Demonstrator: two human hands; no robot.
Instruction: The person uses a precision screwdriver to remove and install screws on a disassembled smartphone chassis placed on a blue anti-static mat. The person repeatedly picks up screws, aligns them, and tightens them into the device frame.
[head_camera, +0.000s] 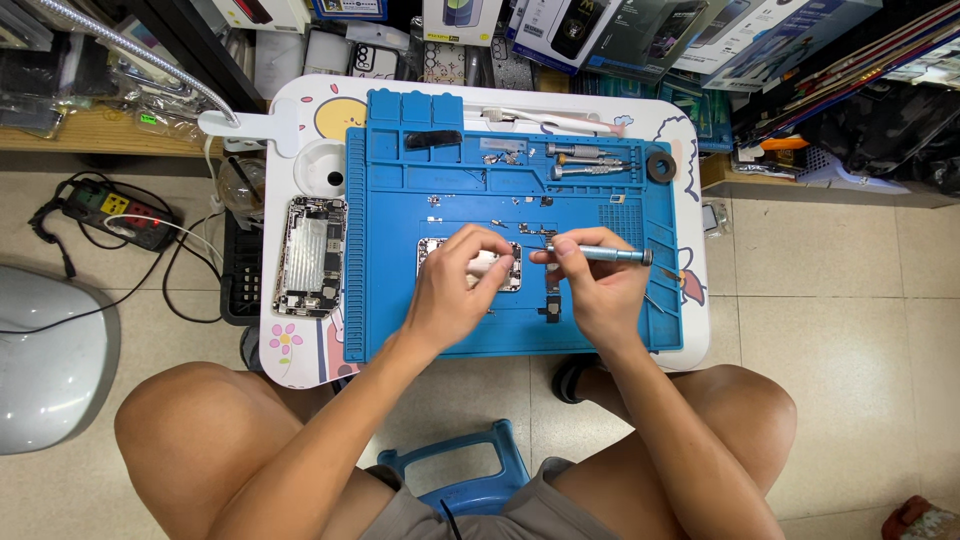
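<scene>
**At the middle of the blue mat, both hands on an opened phone**

Near the centre of the blue work mat (400, 320), my left hand (455, 290) curls over the opened phone body (500, 268), fingers pressed down on it to keep it flat; my right hand (595, 285) is closed round a slim metal screwdriver (600, 254), thumb and fingertips pinched on its shaft, the tip pointing left at the phone's right edge; toward the mat's far right corner lie two more screwdrivers (590, 160) and a black ring (660, 166); off the mat, by the left edge of the white tabletop (300, 105), a second stripped phone chassis (310, 257) rests; small screws are scattered on the mat beyond my hands.
</scene>
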